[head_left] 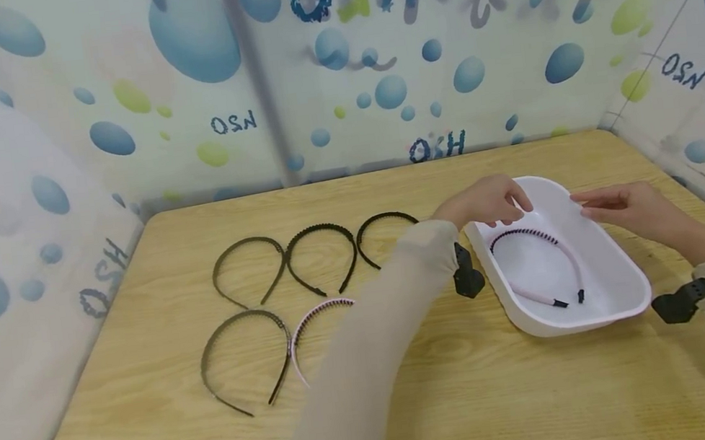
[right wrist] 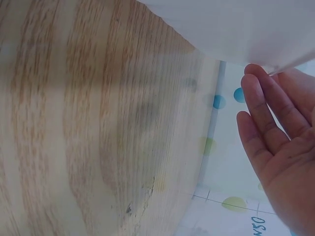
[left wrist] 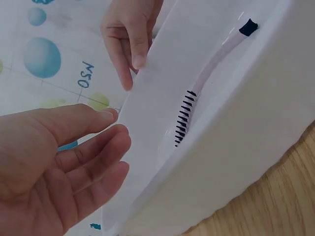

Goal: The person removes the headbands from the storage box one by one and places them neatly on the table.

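Note:
My right hand [head_left: 628,209] pinches the far right rim of a white plastic basin [head_left: 602,268], its thumb inside the wall and fingers outside. Over the far left part of the basin hangs my left hand [head_left: 492,200], with loosely bent fingers and nothing between them. In the left wrist view, the thumb and fingertips of that hand are apart, close to the basin's rim. A pale pink headband [head_left: 568,253] with black teeth and black tips lies on the basin floor; its left side is partly hidden by the near wall in the left wrist view.
Left of the basin, several headbands lie in two rows on the wooden table [head_left: 477,394]. Dark ones [head_left: 319,227] form the back row; a greyish one [head_left: 242,314] and a pink one [head_left: 317,307] lie in front. My left sleeve [head_left: 369,363] partly covers the pink one.

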A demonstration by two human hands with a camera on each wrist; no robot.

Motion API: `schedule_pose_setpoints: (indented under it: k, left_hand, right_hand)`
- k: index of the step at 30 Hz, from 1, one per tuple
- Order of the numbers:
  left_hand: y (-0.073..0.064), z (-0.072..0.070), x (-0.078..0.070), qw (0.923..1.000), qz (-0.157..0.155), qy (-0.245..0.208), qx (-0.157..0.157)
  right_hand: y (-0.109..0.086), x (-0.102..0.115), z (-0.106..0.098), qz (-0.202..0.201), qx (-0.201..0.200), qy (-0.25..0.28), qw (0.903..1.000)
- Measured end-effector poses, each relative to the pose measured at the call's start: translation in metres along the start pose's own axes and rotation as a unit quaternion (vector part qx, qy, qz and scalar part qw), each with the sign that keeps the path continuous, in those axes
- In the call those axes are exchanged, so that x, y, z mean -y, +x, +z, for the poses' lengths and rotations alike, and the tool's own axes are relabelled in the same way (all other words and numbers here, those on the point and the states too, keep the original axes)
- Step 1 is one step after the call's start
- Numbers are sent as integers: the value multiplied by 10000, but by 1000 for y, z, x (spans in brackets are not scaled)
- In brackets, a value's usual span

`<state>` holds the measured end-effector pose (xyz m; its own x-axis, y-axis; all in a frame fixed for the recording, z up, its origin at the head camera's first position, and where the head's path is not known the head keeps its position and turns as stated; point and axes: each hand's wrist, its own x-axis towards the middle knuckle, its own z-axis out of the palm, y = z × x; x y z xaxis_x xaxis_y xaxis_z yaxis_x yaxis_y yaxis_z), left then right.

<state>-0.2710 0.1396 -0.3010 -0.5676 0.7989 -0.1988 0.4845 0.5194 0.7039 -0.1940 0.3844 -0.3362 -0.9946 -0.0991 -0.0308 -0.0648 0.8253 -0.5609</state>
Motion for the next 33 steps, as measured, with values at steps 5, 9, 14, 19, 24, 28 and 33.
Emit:
schedule_pose_setpoints:
  k: [5,9,14,19,24,28,33]
  left_hand:
    - [9,4,-8,9997,-238,4,-14]
    - [15,5,-11,9993,-376,13,-65]
    - [22,9,-16,9988,-491,-3,-66]
    - [29,16,-21,9985,-525,35,-171]
    - [39,22,-21,9980,-492,207,-349]
    - [45,27,-18,9970,-646,159,-393]
    - [51,33,-14,9945,-916,122,-501]
  right_hand:
    - [0,0,-1,-1,32,5,10000]
    - [1,-1,-1,-110,-22,25,9999]
    - [1,-2,0,-217,33,135,9997]
    - [-1,-2,0,-226,-2,161,9996]
    - [-2,-3,-1,-353,-87,192,9992]
    - [-1,-3,-1,-345,-98,164,9992]
    - [0,-3,-1,-226,-92,18,9997]
